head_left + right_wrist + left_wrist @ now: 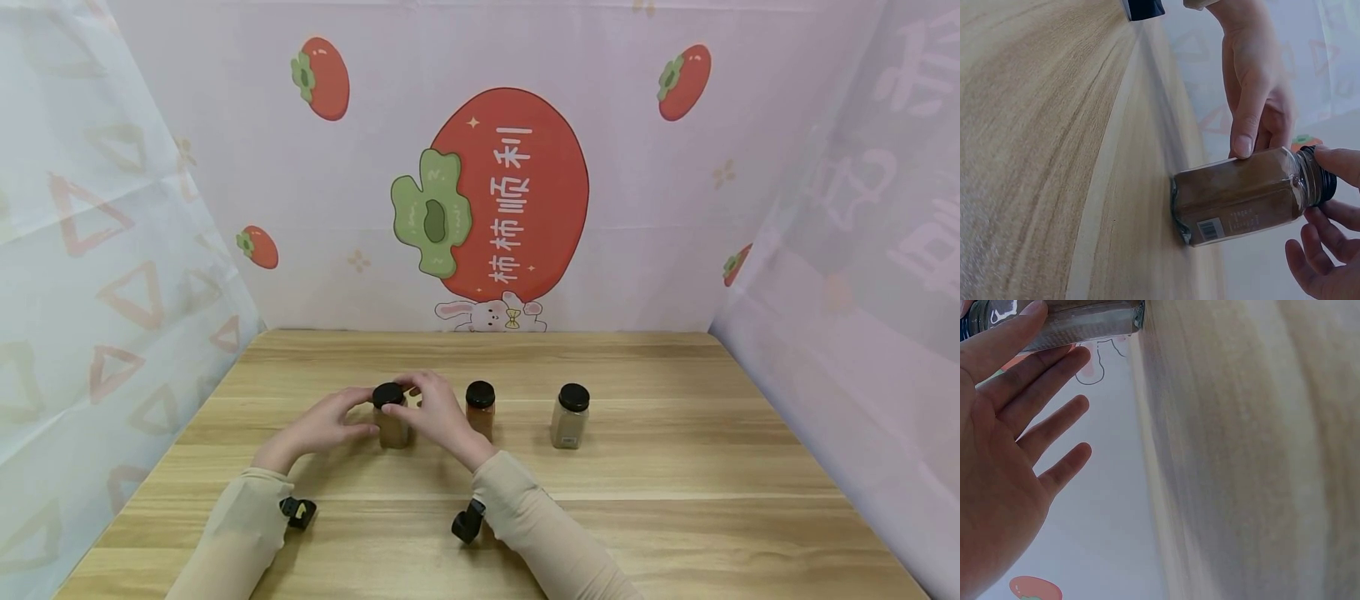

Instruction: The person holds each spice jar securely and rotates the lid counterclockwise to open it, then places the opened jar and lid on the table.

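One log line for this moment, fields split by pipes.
left hand: touches left jar | right hand: pinches its black lid | middle jar: upright | right jar: upright

Two forearms, both covered by beige sleeves. The left sleeve (pixel 240 533) comes in from seven o'clock and points to one; the right sleeve (pixel 555 533) comes in from five and points to eleven. The left hand (pixel 330 421) angles towards two o'clock, fingers (pixel 1054 427) spread and nearly straight. The right hand (pixel 442 417) pinches with its thumb (pixel 1342 164) and forefinger, other fingers loosely bent.
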`<state>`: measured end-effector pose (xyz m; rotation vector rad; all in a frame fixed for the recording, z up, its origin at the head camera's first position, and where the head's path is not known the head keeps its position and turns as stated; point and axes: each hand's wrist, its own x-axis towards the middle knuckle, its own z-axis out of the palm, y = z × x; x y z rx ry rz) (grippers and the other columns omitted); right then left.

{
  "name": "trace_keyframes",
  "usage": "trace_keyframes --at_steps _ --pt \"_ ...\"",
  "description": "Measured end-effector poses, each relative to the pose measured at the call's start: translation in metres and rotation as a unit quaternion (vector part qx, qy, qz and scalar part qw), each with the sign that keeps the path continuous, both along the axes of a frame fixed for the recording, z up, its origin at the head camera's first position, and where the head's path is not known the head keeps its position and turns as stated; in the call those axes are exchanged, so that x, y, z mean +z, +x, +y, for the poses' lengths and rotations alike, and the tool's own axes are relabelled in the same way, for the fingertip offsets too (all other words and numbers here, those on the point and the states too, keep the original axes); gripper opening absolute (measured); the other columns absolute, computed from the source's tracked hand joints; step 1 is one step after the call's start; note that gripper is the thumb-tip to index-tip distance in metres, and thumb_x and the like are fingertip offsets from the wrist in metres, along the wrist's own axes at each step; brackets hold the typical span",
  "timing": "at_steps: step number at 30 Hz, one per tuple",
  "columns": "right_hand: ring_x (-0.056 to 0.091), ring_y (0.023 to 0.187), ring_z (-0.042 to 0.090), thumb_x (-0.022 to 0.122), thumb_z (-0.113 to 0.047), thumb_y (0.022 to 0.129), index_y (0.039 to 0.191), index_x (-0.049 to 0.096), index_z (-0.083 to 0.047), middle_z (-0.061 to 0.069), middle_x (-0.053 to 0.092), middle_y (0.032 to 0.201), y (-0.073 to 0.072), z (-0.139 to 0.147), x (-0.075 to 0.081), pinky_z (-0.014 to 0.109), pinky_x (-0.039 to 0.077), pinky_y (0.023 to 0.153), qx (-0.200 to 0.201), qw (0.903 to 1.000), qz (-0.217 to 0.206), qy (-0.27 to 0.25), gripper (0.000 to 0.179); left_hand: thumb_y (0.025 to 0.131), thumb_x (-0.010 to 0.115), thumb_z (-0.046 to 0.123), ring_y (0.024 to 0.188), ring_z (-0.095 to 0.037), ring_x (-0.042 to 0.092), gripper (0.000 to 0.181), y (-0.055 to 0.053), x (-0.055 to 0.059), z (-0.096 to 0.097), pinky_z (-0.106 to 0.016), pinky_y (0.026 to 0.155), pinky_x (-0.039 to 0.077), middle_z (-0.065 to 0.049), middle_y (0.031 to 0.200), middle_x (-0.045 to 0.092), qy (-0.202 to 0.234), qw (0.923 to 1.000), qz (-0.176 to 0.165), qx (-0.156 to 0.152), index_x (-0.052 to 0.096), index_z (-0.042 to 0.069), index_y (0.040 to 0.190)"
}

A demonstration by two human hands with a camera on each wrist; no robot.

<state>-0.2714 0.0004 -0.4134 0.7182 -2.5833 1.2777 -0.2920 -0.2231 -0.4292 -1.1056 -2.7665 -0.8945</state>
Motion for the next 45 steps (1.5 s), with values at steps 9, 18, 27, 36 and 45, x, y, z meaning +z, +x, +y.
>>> trace_keyframes --at_steps 9,18,27,36,45 --pt "0.058 0.104 0.021 0.069 -0.038 0.086 0.121 0.061 -0.014 0.003 0.061 0.115 -0.0006 -0.0006 -0.0001 0.024 0.049 0.085 -0.001 1.0000 0.001 -0.007 0.044 0.084 0.072 0.027 0.125 -0.033 0.051 0.052 -0.0002 -0.0015 0.0000 -0.055 0.104 0.038 -0.008 0.132 0.058 0.007 1.0000 -0.004 0.001 0.055 0.013 0.131" --pt "0.059 0.103 0.021 0.071 -0.034 0.085 0.120 0.061 -0.009 0.005 0.062 0.113 -0.0005 -0.0018 0.0027 0.030 0.055 0.081 -0.001 0.9985 0.003 -0.055 0.045 0.084 0.072 0.028 0.124 -0.033 0.051 0.054 0.0000 -0.0007 0.0000 -0.054 0.104 0.039 -0.010 0.132 0.058 0.001 0.9999 -0.007 0.010 0.054 0.009 0.132" --pt "0.061 0.101 0.020 0.071 -0.032 0.085 0.118 0.061 -0.007 0.006 0.064 0.112 0.0025 -0.0017 0.0053 0.034 0.057 0.079 -0.013 0.9952 -0.001 -0.097 0.043 0.085 0.071 0.029 0.124 -0.033 0.051 0.051 0.0000 -0.0009 -0.0007 -0.053 0.104 0.039 -0.010 0.130 0.059 -0.005 0.9998 -0.010 0.014 0.056 0.010 0.129" --pt "0.062 0.098 0.018 0.071 -0.033 0.084 0.117 0.062 -0.008 0.005 0.065 0.109 0.0045 -0.0010 0.0048 0.039 0.057 0.080 -0.016 0.9912 -0.008 -0.131 0.043 0.085 0.071 0.030 0.124 -0.033 0.051 0.050 -0.0001 -0.0011 -0.0006 -0.053 0.104 0.039 -0.009 0.131 0.059 -0.004 0.9999 -0.007 0.012 0.056 0.010 0.129" --pt "0.063 0.093 0.016 0.070 -0.031 0.085 0.112 0.064 -0.009 0.005 0.066 0.102 0.0066 0.0000 0.0063 0.025 0.056 0.076 -0.023 0.9859 -0.013 -0.165 0.035 0.083 0.072 0.029 0.122 -0.034 0.052 0.052 -0.0005 -0.0026 -0.0014 -0.054 0.103 0.040 -0.012 0.129 0.059 -0.006 0.9999 0.006 0.015 0.056 0.008 0.129"
